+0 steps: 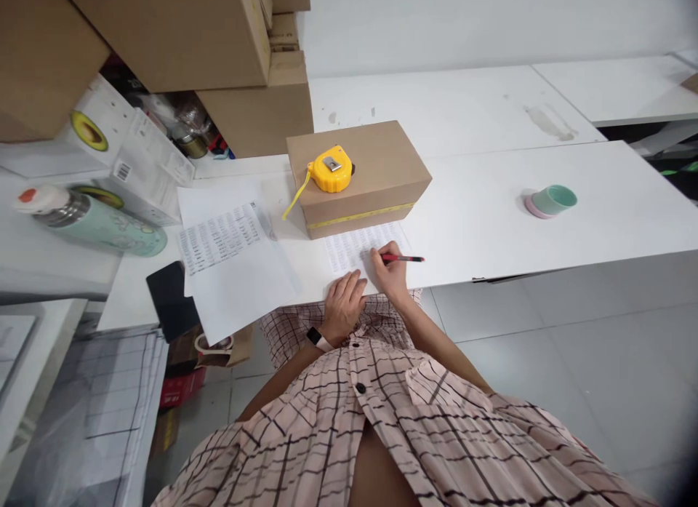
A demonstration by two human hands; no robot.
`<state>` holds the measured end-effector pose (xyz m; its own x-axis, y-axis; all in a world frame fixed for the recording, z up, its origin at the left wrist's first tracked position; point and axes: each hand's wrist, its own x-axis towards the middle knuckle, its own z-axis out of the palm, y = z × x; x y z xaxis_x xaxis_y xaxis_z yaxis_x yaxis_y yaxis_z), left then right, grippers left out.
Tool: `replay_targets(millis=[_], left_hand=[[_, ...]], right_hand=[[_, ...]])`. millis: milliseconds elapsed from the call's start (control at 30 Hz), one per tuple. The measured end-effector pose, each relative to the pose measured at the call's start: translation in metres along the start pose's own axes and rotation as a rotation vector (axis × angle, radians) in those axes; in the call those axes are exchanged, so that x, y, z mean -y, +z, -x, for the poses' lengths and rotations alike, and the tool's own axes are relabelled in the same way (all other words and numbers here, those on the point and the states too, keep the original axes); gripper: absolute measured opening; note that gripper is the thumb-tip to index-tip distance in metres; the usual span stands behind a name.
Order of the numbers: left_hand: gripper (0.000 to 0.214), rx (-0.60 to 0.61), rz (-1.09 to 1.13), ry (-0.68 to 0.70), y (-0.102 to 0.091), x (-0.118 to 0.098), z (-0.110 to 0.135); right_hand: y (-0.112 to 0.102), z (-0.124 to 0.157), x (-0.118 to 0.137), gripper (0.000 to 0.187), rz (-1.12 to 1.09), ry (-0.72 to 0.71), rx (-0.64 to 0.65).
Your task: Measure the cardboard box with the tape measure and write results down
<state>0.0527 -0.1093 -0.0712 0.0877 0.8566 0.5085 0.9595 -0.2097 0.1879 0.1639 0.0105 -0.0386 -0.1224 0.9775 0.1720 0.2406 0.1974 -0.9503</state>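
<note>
The brown carton stands on the white table, top closed, so its contents are hidden. A yellow tape measure lies on the left part of its lid, strap hanging over the left edge, and a yellow strip runs along the near face. Just on the near side of the carton lies a printed sheet; whether its far edge goes under the carton, I cannot tell.

The right hand grasps a red and black pen over the right part of this sheet, fingers bent around the barrel. The left hand rests palm down at the sheet's near edge, fingers relaxed and lightly curved, clasping nothing.

Well to the right, a green cup with a pink base stands upright; its mouth shows, but not what it may hold. At far left, larger cartons are stacked, and a white avocado-printed box sits beside a capped mint bottle; their insides are out of sight.

White tabletop stretches between carton and cup, giving the right arm room sideways. The table's near edge runs close to both wrists. On the left, loose papers jut past that edge, overlapping a flat black object.
</note>
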Motion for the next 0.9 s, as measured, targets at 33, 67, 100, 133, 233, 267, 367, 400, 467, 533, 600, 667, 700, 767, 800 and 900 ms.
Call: replay_targets(millis=[33,67,100,133,233,267,367,400,467,533,600,667,700,767,800,900], left_hand=[[0.032,-0.007,0.001,0.006,-0.001,0.0,0.0],[0.032,-0.01,0.008,0.007,-0.001,0.0,0.001],[0.032,-0.011,0.019,0.004,-0.001,0.0,0.001],[0.032,-0.008,0.033,-0.003,-0.001,0.0,0.002],[0.031,-0.005,0.096,-0.032,-0.006,-0.001,0.0],[0.03,-0.022,0.123,-0.048,-0.011,-0.001,-0.004],[0.026,-0.147,0.193,-0.121,-0.035,0.006,-0.03],[0.026,-0.208,0.197,-0.148,-0.046,0.011,-0.043],[0.028,-0.329,0.17,-0.192,-0.069,0.025,-0.077],[0.034,-0.415,0.13,-0.221,-0.088,0.043,-0.114],[0.048,-0.415,0.121,-0.244,-0.097,0.063,-0.151],[0.063,-0.338,0.142,-0.274,-0.097,0.08,-0.181],[0.067,-0.293,0.162,-0.292,-0.096,0.086,-0.192],[0.071,-0.228,0.216,-0.32,-0.092,0.092,-0.206],[0.071,-0.211,0.257,-0.324,-0.091,0.091,-0.209],[0.073,-0.132,0.517,-0.299,-0.095,0.072,-0.204]], right_hand=[[-0.008,-0.003,-0.003,0.025,0.021,-0.01,-0.041],[-0.019,-0.007,-0.006,0.022,0.06,-0.029,-0.072],[-0.032,-0.012,-0.012,0.02,0.119,-0.054,-0.095],[-0.046,-0.019,-0.018,0.017,0.195,-0.088,-0.116],[-0.09,-0.043,-0.041,0.017,0.508,-0.201,-0.164],[-0.103,-0.051,-0.049,0.02,0.606,-0.209,-0.159],[-0.128,-0.068,-0.066,0.029,0.83,-0.201,-0.103],[-0.13,-0.071,-0.069,0.03,0.879,-0.195,-0.092],[-0.13,-0.074,-0.073,0.033,0.932,-0.183,-0.095],[-0.127,-0.074,-0.076,0.04,0.934,-0.181,-0.122],[-0.125,-0.073,-0.078,0.045,0.909,-0.19,-0.151],[-0.125,-0.072,-0.079,0.047,0.865,-0.191,-0.189],[-0.125,-0.071,-0.078,0.047,0.834,-0.191,-0.219],[-0.126,-0.069,-0.068,0.045,0.755,-0.211,-0.297],[-0.125,-0.067,-0.058,0.042,0.705,-0.233,-0.34],[-0.114,-0.061,-0.01,0.031,0.446,-0.3,-0.366]])
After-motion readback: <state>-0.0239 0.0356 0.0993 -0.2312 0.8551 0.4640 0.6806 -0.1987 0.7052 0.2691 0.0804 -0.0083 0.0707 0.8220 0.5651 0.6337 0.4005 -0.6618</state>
